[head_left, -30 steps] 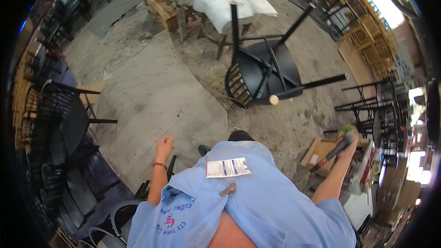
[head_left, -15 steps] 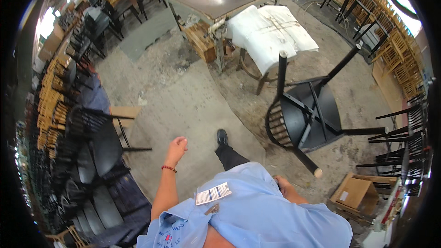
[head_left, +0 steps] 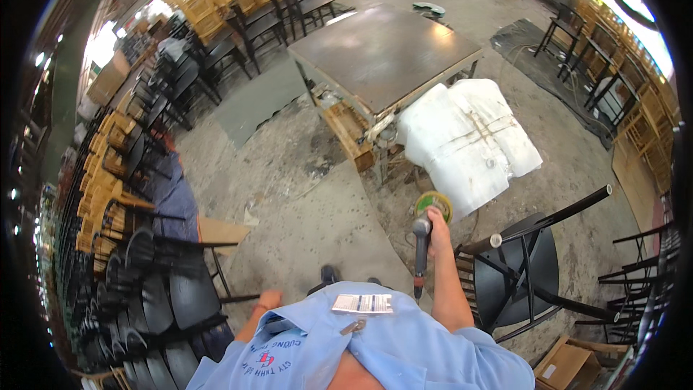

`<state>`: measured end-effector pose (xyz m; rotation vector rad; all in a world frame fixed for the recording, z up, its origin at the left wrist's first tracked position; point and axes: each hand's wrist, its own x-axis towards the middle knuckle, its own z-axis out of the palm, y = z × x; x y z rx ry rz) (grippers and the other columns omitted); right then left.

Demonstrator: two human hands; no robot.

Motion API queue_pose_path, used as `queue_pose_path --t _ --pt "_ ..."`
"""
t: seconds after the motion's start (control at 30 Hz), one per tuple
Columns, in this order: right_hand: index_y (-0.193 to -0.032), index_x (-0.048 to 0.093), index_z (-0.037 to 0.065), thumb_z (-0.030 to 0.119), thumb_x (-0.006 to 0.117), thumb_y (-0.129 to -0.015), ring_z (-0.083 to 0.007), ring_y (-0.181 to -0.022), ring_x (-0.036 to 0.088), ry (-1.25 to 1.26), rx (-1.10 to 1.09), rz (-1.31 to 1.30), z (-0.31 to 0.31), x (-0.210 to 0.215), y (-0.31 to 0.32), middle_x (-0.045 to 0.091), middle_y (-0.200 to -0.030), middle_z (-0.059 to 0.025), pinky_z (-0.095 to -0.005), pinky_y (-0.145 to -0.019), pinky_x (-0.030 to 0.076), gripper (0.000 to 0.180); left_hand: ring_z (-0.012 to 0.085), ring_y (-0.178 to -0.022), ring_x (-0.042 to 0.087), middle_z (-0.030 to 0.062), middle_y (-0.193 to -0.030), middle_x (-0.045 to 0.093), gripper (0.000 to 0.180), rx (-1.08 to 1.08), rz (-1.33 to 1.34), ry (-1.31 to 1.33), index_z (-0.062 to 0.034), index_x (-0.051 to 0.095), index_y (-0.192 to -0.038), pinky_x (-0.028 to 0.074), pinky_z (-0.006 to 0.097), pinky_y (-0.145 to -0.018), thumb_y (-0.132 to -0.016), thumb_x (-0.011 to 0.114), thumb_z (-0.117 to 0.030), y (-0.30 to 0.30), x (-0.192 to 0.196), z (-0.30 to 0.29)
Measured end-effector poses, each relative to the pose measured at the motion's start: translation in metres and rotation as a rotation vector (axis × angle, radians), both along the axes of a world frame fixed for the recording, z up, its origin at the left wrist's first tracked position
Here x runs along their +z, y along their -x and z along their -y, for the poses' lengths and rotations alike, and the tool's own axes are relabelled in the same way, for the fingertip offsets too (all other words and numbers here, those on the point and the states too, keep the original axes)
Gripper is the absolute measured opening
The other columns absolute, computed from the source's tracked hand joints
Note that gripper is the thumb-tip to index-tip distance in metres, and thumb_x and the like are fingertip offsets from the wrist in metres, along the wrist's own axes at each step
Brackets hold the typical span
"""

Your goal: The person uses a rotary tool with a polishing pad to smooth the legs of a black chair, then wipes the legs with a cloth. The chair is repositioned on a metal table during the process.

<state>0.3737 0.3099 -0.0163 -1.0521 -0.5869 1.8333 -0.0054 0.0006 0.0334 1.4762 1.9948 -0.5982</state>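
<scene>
The right hand (head_left: 437, 234) is clamping its grip on the disc tool (head_left: 421, 244), best kept clear of the near-right upturned chair (head_left: 512, 266); the left hand (head_left: 271, 299) is showing indeterminate grip.

- Near middle: the right hand (head_left: 438, 231) holds a sander (head_left: 421, 245), its disc end pointing away.
- Near left: the left hand (head_left: 271, 299) is just beside a leg of the nearest of the left chairs (head_left: 195, 300), which run in rows along the left side.
- Near right: an upturned chair (head_left: 545, 267) lies right of the sander; a box (head_left: 574, 370) sits nearer still.
- Beyond the sander: a sheet (head_left: 469, 144), at the table's near right corner.
- Far middle: the table (head_left: 382, 54), with a crate (head_left: 345, 130) under its left side.
- Far right: more chairs by a mat (head_left: 523, 50).
</scene>
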Motion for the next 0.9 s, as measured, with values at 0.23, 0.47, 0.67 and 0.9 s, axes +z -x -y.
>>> queue_pose_path --t 0.23,0.47,0.67,0.9 --pt "-0.124 0.052 0.006 0.020 0.060 -0.097 -0.0170 -0.101 0.055 -0.209 -0.672 0.088 -0.187 0.052 0.057 0.057 -0.113 -0.0067 -0.0316 -0.087 0.047 0.031 0.0401 -0.096 0.068 0.0220 -0.104 0.071 0.033 0.451 0.320 0.174 -0.0055 0.072 -0.097 0.053 0.051 -0.083 -0.083 0.064 -0.034 0.050 -0.058 -0.054" --pt "-0.152 0.018 0.014 0.014 0.055 -0.094 -0.0369 -0.101 0.065 0.061 -0.959 0.168 -0.334 0.056 0.005 0.048 -0.136 -0.0198 -0.0697 -0.081 0.051 0.069 0.0316 -0.085 0.070 0.0193 -0.093 0.073 0.035 0.183 0.394 -0.092 -0.0049 0.072 -0.106 0.053 0.044 -0.076 -0.088 0.060 -0.032 0.114 -0.068 -0.316" --pt "-0.141 0.043 0.006 0.009 0.055 -0.093 -0.0224 -0.071 0.064 -0.236 -0.807 0.386 -0.344 0.052 -0.027 0.061 -0.087 -0.0091 -0.0352 -0.055 0.050 0.049 0.0212 -0.080 0.069 0.0122 -0.086 0.072 0.035 0.342 0.867 -0.260 0.0013 0.069 -0.107 0.052 0.034 -0.074 -0.093 0.060 -0.029 0.069 -0.035 -0.519" --pt "-0.107 0.067 -0.001 0.026 0.060 -0.093 -0.0217 -0.062 0.065 0.098 -0.226 0.846 -0.149 -0.012 0.072 0.069 -0.080 -0.0139 -0.0388 -0.061 0.053 0.031 0.0182 -0.091 0.065 0.0129 -0.107 0.071 0.039 -0.418 1.183 0.093 -0.0025 0.065 -0.121 0.052 0.033 -0.083 -0.090 0.069 -0.026 -0.069 0.032 -0.595"
